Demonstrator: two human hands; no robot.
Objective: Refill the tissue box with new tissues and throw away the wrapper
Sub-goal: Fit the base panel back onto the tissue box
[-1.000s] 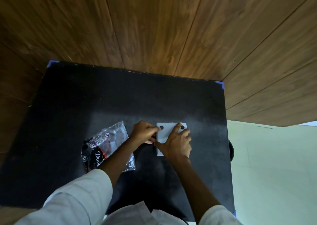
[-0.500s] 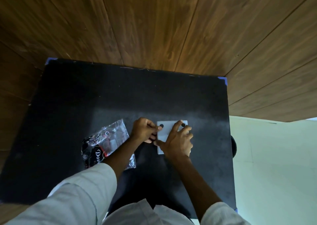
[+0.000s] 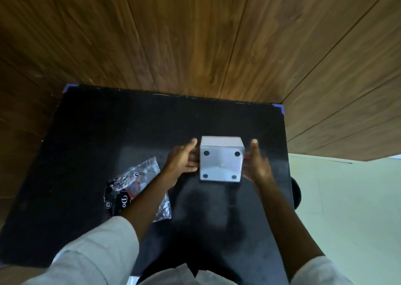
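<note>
My two bare hands and forearms, seen from above: no gloves, rings, watch or bracelets show on my left hand (image 3: 184, 158) or my right hand (image 3: 257, 163), though both are slightly blurred. My left sleeve (image 3: 95, 252) is pale, off-white cloth, loose and softly creased, and ends in a plain hemmed cuff partway along the forearm. My right sleeve (image 3: 319, 271) is the same pale fabric and shows only at the bottom edge of the frame, with its cuff closer to the elbow. Between them, at bottom centre, folds of my shirt front (image 3: 186, 276) show in the same light cloth, plain and without print.
</note>
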